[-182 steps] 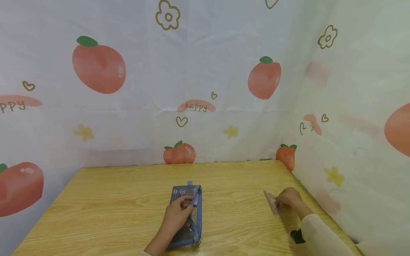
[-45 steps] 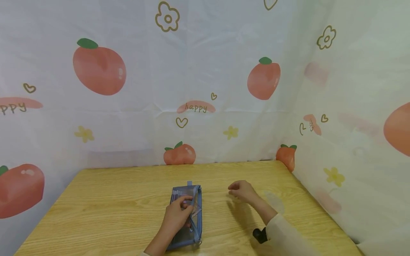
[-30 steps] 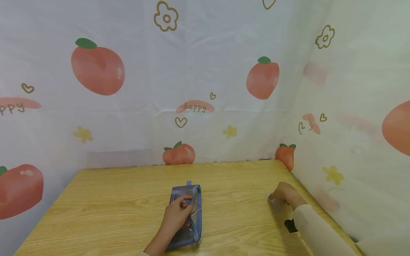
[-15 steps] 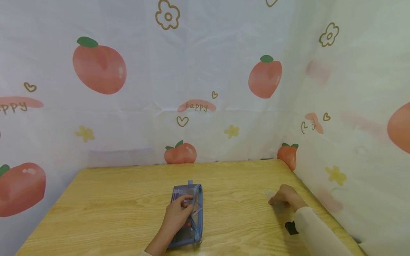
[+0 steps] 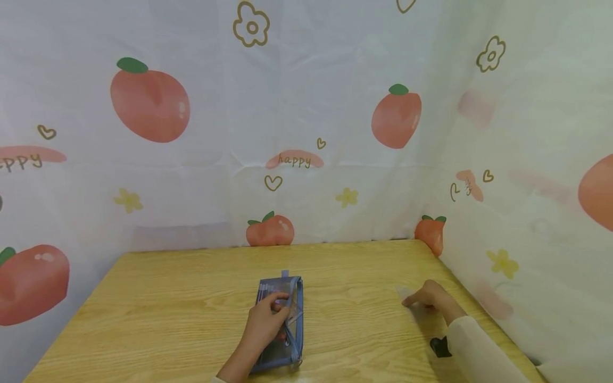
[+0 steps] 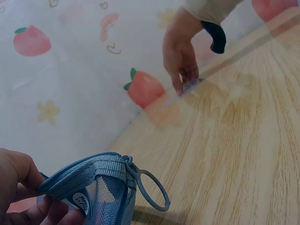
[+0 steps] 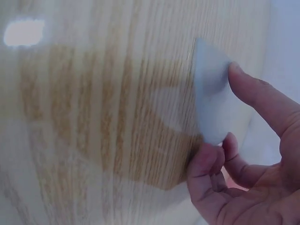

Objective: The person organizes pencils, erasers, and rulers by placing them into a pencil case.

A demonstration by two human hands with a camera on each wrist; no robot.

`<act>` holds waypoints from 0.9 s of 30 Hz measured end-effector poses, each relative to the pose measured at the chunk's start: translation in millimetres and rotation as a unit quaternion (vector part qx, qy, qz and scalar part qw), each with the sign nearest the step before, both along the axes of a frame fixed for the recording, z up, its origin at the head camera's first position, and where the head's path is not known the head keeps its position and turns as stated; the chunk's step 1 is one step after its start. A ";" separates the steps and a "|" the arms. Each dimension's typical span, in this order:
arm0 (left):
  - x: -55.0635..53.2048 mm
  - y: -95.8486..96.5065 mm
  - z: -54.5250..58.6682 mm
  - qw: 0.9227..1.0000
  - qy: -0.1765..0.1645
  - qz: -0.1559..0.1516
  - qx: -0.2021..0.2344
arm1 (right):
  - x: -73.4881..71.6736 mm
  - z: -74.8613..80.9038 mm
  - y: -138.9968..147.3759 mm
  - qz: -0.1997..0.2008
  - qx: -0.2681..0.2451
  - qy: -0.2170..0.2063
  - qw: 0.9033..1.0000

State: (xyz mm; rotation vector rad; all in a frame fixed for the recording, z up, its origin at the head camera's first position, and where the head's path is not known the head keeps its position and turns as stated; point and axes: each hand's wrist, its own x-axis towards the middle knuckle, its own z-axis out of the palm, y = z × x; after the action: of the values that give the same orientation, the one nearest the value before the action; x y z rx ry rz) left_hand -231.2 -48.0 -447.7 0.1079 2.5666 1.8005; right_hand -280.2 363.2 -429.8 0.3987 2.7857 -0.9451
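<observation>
A blue mesh pencil case lies on the table with its zipped right side gaping. Inside it show purple pens and a clear piece with straight edges, perhaps a set square. My left hand pinches the case's opening edge; the left wrist view shows the zip pull ring. At the right of the table, my right hand holds a clear half-round protractor between thumb and fingers, tilted up from the tabletop. No markings can be made out on it.
The wood-grain table meets a peach-printed cloth at the back and on the right. A black piece sits at my right wrist, below the pale sleeve.
From beside the pencil case, my right hand has gone back right to the protractor and taken hold of it. A clear piece it held earlier now lies inside the case. The left hand stays put.
</observation>
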 end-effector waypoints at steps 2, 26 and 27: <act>0.5 -0.1 0.0 1.000 0.000 -0.001 0.000 | 0.4 -0.9 0.9 -0.007 -0.013 0.008 1.000; -1.4 -0.1 -1.8 1.000 0.002 0.000 0.000 | 6.8 -19.3 -3.2 0.014 -0.359 0.032 0.933; -1.6 -0.1 -1.8 1.000 0.001 0.001 -0.001 | 6.8 -20.5 -4.5 0.020 -0.367 0.029 0.930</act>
State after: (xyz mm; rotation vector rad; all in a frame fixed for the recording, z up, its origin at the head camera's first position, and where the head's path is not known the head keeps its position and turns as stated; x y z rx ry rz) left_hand -232.9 -48.1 -449.5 0.1071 2.5700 1.7999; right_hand -273.4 358.7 -450.2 0.1908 2.2289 -1.8833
